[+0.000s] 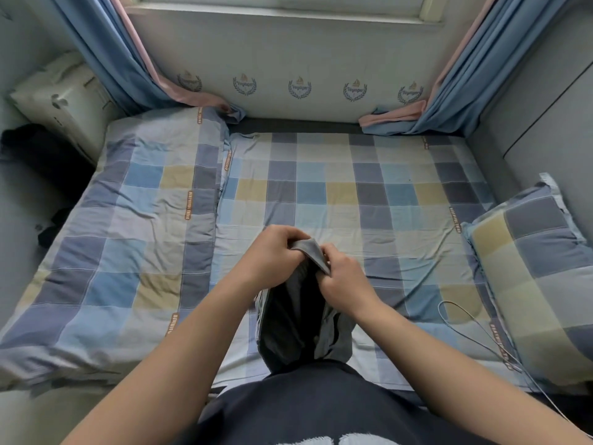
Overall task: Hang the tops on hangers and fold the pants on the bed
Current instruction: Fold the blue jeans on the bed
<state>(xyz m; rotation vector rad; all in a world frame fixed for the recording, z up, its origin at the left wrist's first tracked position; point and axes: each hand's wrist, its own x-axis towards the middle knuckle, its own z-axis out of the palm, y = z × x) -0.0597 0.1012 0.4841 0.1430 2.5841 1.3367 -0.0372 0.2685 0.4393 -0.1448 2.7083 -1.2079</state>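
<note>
Both hands meet above the near middle of the bed (353, 175), which is covered by a checked sheet of blue, grey, and pale yellow squares. Between them hang the grey soft-fabric pants (288, 326), bunched and drooping toward the person's dark top (305, 406), with the lower part reaching the near edge of the mattress. The left hand (272, 255) has its fingers curled over the upper band of the pants, pinching the edge. The right hand (345, 279) grips the same band just beside it, fingers folded round the cloth. The two hands are almost touching. The band is lighter grey, and the inside of the garment below it looks darker. To the left on the bed lies a folded quilt in the same checked pattern (128, 220); to the right, a matching checked pillow (532, 271) leans against the grey side wall. A thin pale cable (475, 329) loops over the sheet near the pillow. Blue curtains with pink edging (96, 53) hang at both sides of the window, their ends resting on the bed's far corners. A dark heap of cloth (41, 155) lies off the left side, beside a white box (64, 97).
</note>
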